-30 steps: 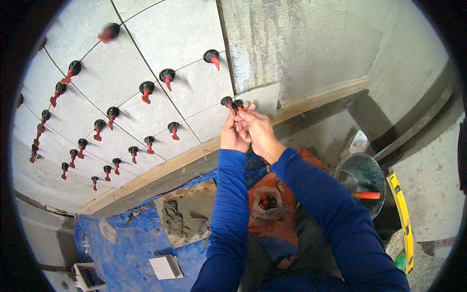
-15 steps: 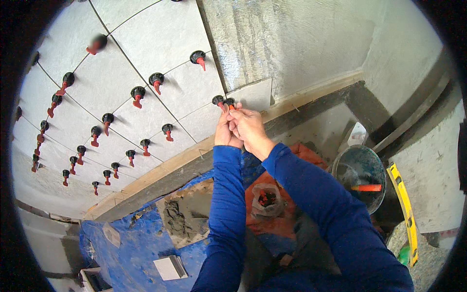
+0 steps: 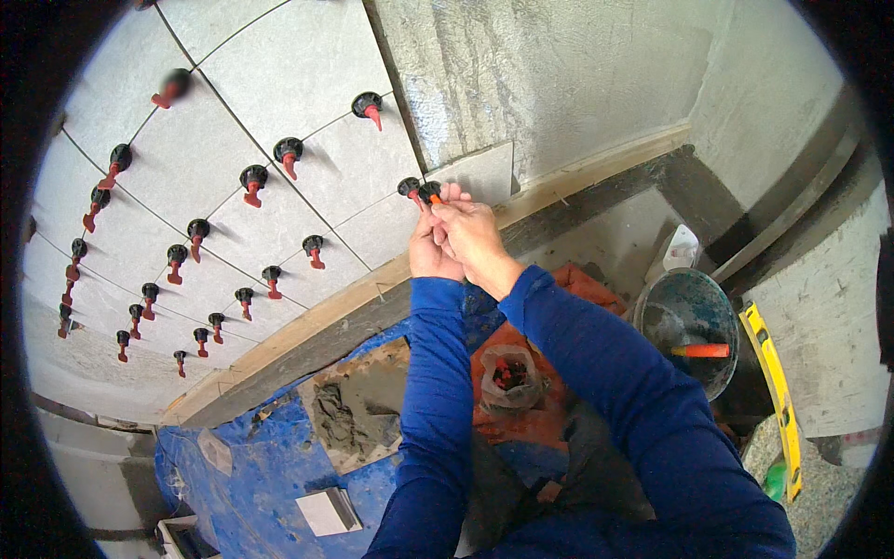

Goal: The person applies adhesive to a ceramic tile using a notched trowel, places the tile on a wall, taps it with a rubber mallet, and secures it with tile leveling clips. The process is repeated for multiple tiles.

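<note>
My left hand [image 3: 429, 248] and my right hand [image 3: 476, 240] are together at a joint of the wall tiling. A tile leveling clip [image 3: 429, 191] with a black round base and an orange handle is pinched by the right fingers. Its base is by the edge of a narrow cut tile [image 3: 477, 175]. Just left of it, another leveling clip [image 3: 409, 187] with a red handle is set in the joint. My left hand is closed below these two clips, its fingertips partly hidden by the right hand. Large pale tiles [image 3: 279, 70] carry several more such clips.
A wooden batten [image 3: 377, 282] runs under the tiles. Below are a mortar board [image 3: 349, 401], stacked small tiles [image 3: 328, 511] and a plastic bag of red pieces [image 3: 510, 377]. At right are a bucket [image 3: 680, 289] with an orange-handled tool and a yellow spirit level [image 3: 773, 391].
The view has shifted slightly, so the wall and clips appear a little farther left. Both hands stay at the same joint, with the right fingers still on the orange-handled clip.
</note>
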Available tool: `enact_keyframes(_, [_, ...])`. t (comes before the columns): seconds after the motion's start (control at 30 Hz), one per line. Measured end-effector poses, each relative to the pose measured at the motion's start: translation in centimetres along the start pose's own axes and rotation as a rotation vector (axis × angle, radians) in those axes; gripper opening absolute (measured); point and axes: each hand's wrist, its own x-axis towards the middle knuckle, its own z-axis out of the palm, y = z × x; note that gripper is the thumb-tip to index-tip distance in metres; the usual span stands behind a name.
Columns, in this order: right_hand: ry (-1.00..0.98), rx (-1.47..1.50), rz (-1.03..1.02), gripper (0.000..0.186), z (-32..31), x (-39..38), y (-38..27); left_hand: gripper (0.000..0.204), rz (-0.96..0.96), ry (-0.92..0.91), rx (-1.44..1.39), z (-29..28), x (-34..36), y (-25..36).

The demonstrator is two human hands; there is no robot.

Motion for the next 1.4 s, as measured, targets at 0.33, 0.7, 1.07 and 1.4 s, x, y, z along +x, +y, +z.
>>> enact_keyframes(0.33, [-0.01,-0.097,-0.045,0.019,-0.4,0.3,0.2,0.019,-0.071,-0.16,-0.022,-3.3,1.6,1.7])
enact_keyframes(0.7, [0.002,-0.109,-0.101,0.019,-0.2,0.4,0.4,0.033,-0.126,-0.146,-0.006,-1.0,0.6,1.3])
enact_keyframes(1.07, [-0.014,-0.162,-0.006,0.017,-0.4,0.3,-0.3,0.03,-0.134,-0.401,-0.225,-4.3,1.6,1.3])
enact_keyframes(1.4, [-0.003,-0.166,-0.047,0.019,0.0,-0.3,-0.7,0.028,-0.085,-0.141,-0.117,-1.4,1.1,1.0])
